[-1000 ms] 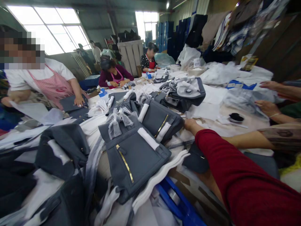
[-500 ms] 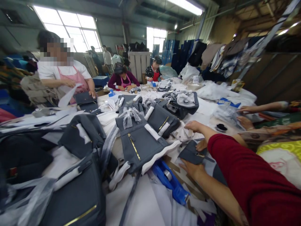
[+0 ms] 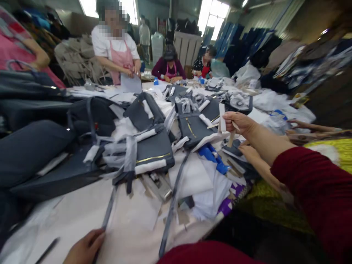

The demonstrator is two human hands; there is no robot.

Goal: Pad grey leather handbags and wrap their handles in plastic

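Fingers (image 3: 228,116) of the right hand (image 3: 242,123) pinch pale strips (image 3: 222,118) near a gold-zipped bag (image 3: 198,128).

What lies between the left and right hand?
Between the left hand and the right hand, the head view shows white sheets, a metal piece, a strap and a blue tool.

pale strips (image 3: 222,117) splay in mid-air while a dark strap (image 3: 109,209) runs slantwise.
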